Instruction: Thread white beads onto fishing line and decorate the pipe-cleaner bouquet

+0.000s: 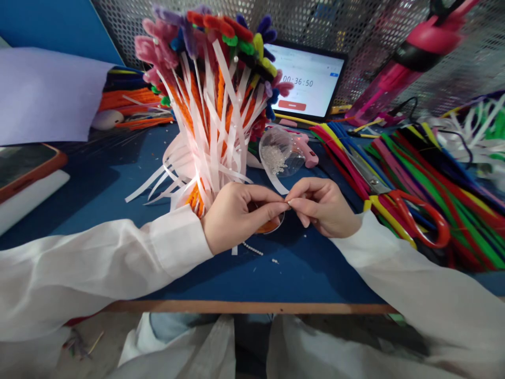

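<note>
My left hand (240, 213) and my right hand (323, 206) meet fingertip to fingertip above the blue table. Both are pinched closed around something too small to make out. Behind my left hand stands a bouquet (213, 116) of pipe-cleaner flowers with orange stems and white ribbons. A clear cup (282, 152) of tiny pearl-like beads lies tipped just beyond my fingers. Partly hidden under my left fingers is a round orange item (270, 226). A short string of pearl beads (252, 249) rests on the table in front of it.
Orange-handled scissors (420, 218) lie on bundles of coloured pipe cleaners (445, 184) at the right. A pink glue gun (307, 150) sits behind the cup. At the back, a tablet (303, 79) shows a timer. A phone (29, 166) is at the left, near a lilac sheet (47, 95).
</note>
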